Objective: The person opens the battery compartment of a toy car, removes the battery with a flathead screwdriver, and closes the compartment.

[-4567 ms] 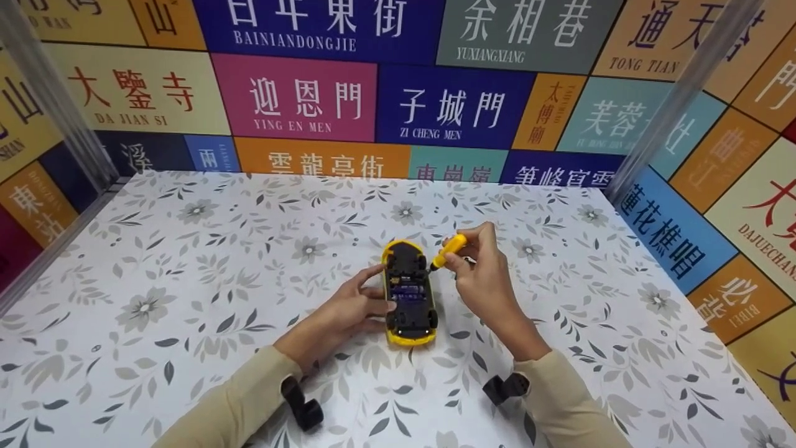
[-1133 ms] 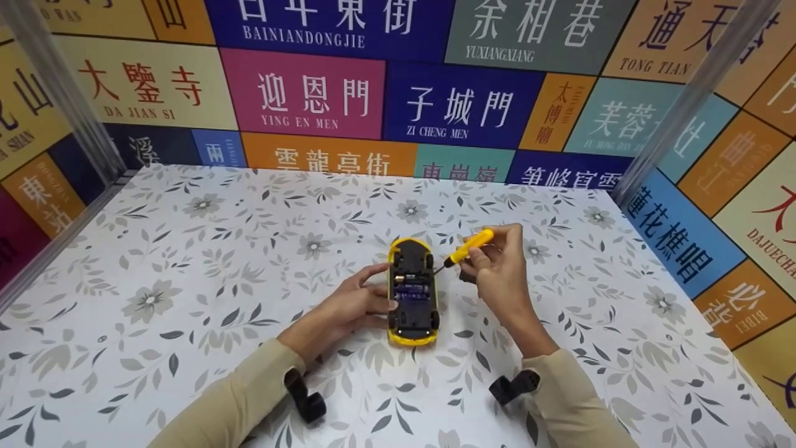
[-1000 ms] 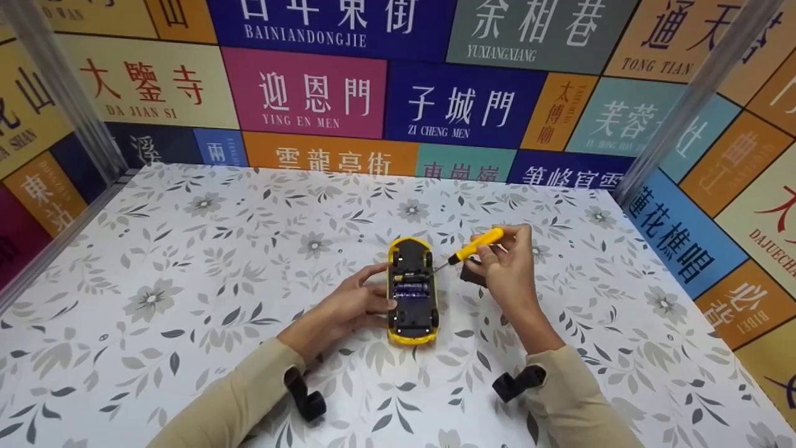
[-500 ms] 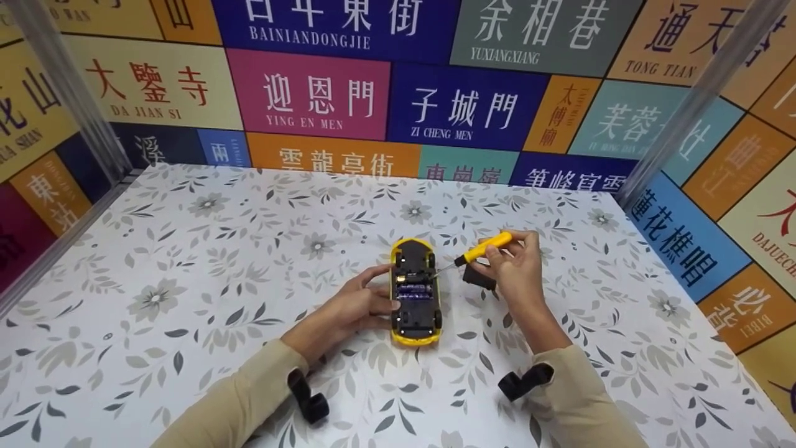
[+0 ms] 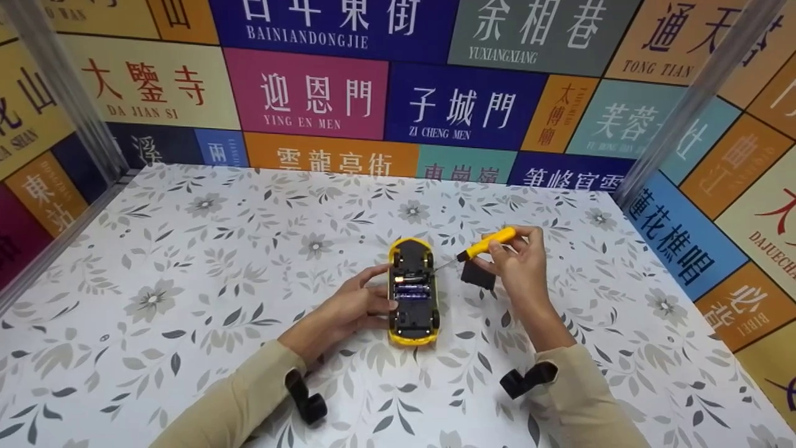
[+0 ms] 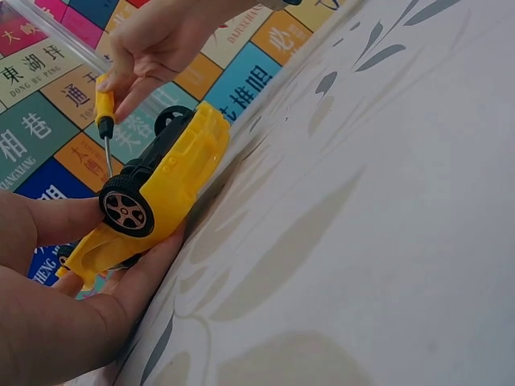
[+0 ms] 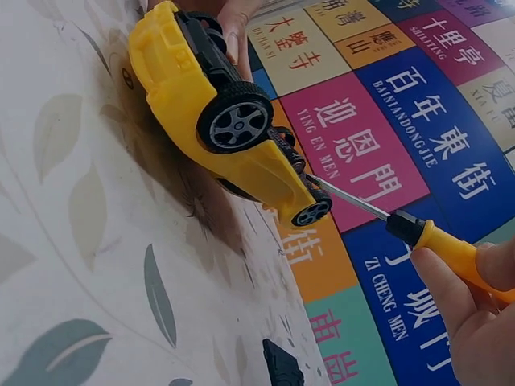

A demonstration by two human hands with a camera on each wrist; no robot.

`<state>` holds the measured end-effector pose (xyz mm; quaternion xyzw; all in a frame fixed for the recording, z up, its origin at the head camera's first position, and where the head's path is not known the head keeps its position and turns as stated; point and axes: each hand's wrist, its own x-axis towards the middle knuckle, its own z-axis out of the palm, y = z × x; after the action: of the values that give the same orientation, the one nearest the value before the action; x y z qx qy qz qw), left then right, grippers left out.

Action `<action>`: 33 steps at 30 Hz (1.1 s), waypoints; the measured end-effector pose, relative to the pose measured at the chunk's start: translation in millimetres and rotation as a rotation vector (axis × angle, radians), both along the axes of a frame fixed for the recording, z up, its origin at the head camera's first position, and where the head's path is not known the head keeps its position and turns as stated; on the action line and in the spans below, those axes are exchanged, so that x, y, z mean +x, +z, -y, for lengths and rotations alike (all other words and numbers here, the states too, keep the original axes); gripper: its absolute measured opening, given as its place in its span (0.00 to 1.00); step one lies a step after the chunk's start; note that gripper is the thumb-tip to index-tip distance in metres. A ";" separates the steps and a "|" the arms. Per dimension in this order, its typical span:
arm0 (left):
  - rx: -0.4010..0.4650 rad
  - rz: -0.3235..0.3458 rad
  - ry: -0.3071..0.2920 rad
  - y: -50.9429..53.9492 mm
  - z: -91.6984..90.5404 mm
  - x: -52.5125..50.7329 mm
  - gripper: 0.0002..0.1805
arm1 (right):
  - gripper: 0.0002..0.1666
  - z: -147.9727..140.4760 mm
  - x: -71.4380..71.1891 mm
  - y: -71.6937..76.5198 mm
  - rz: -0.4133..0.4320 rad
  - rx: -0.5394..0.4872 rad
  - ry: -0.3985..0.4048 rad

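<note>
Floral tabletop [image 5: 236,211], left hand [image 5: 353,305] gripping glossy plastic car [image 5: 415,314], right hand [image 5: 523,267] pinching screwdriver [image 5: 485,245]

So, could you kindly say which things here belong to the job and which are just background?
Job in hand: upturned yellow toy car, its blue batteries, yellow screwdriver, and probably the loose black piece.
Background: floral tabletop, sign-covered wall, black wrist devices.
</note>
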<state>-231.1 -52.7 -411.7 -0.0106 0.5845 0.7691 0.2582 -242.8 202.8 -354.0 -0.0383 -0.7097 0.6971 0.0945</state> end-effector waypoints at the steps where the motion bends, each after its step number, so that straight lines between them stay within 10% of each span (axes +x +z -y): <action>1: 0.002 0.002 0.003 0.0 0.1 0.1 0.45 | 0.22 -0.7 0.2 1.8 -0.003 -0.001 0.000; 33: -0.012 -0.002 0.017 -2.2 -1.2 -0.1 0.45 | 0.17 33.2 33.7 12.4 -0.316 0.565 0.162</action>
<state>-231.1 -51.4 -413.9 -0.0164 0.5894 0.7677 0.2511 -209.1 169.7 -341.6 0.1545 -0.8523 0.4752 0.1547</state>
